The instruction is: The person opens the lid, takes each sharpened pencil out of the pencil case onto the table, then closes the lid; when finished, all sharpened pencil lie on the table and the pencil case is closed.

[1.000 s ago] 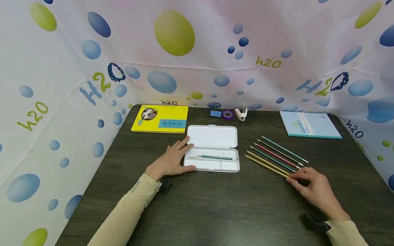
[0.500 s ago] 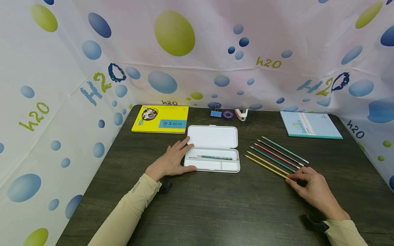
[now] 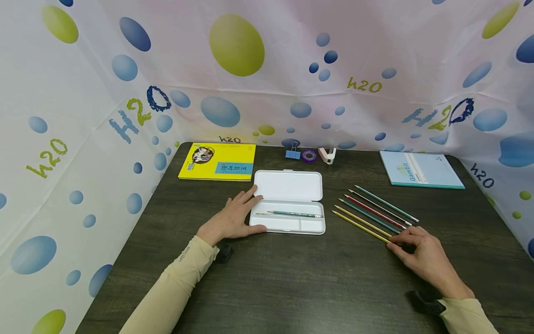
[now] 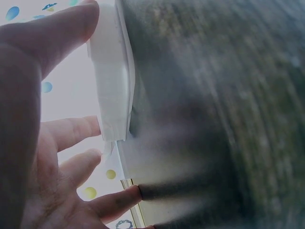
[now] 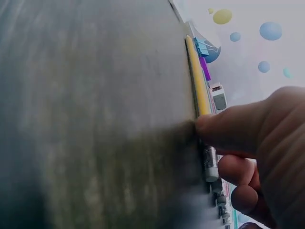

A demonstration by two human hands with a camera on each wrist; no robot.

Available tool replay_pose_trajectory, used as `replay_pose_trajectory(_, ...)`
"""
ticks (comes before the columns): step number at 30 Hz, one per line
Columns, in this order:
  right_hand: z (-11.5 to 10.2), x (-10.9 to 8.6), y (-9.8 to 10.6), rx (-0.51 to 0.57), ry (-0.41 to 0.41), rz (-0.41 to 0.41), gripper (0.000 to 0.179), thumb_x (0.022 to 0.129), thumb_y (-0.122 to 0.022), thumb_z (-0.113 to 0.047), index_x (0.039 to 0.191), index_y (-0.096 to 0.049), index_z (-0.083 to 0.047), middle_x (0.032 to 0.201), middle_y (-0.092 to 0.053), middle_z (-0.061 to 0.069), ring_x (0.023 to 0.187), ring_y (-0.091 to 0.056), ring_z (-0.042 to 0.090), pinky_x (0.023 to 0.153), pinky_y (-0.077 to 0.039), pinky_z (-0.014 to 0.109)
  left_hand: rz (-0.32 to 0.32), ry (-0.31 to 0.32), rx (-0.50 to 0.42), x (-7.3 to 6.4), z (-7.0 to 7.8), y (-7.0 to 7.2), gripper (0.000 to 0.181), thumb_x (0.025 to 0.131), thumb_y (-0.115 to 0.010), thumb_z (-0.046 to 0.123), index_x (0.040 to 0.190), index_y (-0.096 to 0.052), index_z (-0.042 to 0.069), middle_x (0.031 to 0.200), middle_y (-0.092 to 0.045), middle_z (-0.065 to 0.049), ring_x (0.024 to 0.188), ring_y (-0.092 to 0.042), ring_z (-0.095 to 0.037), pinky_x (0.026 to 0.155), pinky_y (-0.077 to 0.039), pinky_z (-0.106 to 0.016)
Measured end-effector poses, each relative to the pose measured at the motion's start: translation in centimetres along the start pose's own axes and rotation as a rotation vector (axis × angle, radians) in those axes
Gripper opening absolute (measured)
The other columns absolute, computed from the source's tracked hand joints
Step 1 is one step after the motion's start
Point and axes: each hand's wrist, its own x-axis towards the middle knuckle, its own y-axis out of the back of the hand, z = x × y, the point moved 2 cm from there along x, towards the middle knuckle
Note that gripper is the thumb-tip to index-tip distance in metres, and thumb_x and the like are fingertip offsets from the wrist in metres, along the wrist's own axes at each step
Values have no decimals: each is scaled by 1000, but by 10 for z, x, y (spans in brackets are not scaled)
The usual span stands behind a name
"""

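A white pencil case (image 3: 288, 231) lies with its lid up in the middle of the table, a green pencil (image 3: 294, 214) and a thinner pencil-like stick inside. My left hand (image 3: 231, 218) rests at its left side with fingers spread and straight. The thumb touches the front corner and the fingertips reach the lid. To the right, several pencils lie side by side in a slanted row: green, dark, red and yellow. My right hand (image 3: 423, 253) pinches the nearest yellow pencil (image 5: 202, 98) close to its eraser end. Its thumb lies on the barrel in the right wrist view.
At the back left is a yellow book (image 3: 233, 162). A blue binder clip (image 3: 293, 154), a purple tape roll (image 3: 308, 156) and a white-pink stapler (image 3: 327, 156) stand along the back edge. A light blue notebook (image 3: 421, 170) lies back right, by the printed curtain (image 3: 267, 55).
My right thumb has shifted very slightly along the near yellow pencil. The left hand, the pencil case and the other pencils have stayed where they were.
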Motion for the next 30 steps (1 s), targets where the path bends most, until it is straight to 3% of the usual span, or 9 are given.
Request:
replay_pose_trajectory(8, -14, 21, 1, 18, 61, 42, 25, 68, -90, -5, 84, -77, -21, 80, -61, -14, 73, -56, 8, 69, -45, 28, -4, -1, 1, 0, 0, 0, 96, 85, -60, 72, 157, -32, 14, 167, -7, -7, 147, -18, -44, 109, -22, -71)
replay_pose_trajectory(10, -21, 30, 0, 29, 89, 35, 24, 69, -89, -6, 84, -77, -21, 81, -62, -13, 74, -57, 9, 65, -44, 27, -5, -1, 1, 0, 0, 0, 96, 85, -60, 71, 157, -32, 14, 167, -7, -7, 147, -18, -44, 109, -22, -71)
replay_pose_trajectory(16, -46, 61, -14, 70, 167, -37, 17, 76, -86, -11, 91, -78, -13, 87, -69, -6, 81, -59, 13, 66, -50, 38, -7, -4, -3, 0, -1, 0, 96, 85, -61, 71, 157, -32, 14, 167, -8, -7, 147, -19, -45, 109, -22, -71)
replay_pose_trajectory(20, -64, 78, -28, 118, 220, -67, 17, 78, -85, -12, 93, -78, -11, 90, -71, -3, 83, -59, 13, 67, -50, 38, -5, -9, -5, 0, -1, 0, 96, 85, -60, 72, 157, -32, 14, 167, -8, -7, 147, -19, -44, 109, -22, -71)
replay_pose_trajectory(24, -79, 91, -40, 164, 261, -91, 17, 79, -85, -13, 95, -78, -10, 90, -71, -2, 84, -60, 14, 69, -50, 39, -2, -7, -8, 0, -1, 1, 97, 85, -59, 73, 157, -31, 14, 167, -7, -6, 148, -18, -44, 109, -22, -70)
replay_pose_trajectory(26, -84, 96, -47, 180, 264, -118, 17, 80, -84, -14, 95, -78, -9, 90, -71, -1, 84, -61, 16, 78, -51, 43, 0, -5, -11, -1, -1, 1, 98, 85, -59, 73, 157, -31, 14, 167, -7, -6, 148, -18, -44, 110, -22, -70)
replay_pose_trajectory(30, -92, 104, -58, 205, 282, -163, 17, 82, -82, -15, 96, -77, -8, 92, -71, 2, 84, -60, 20, 78, -49, 44, -3, -3, -16, -1, -1, 1, 97, 85, -60, 72, 157, -31, 14, 167, -7, -6, 148, -18, -44, 110, -21, -70)
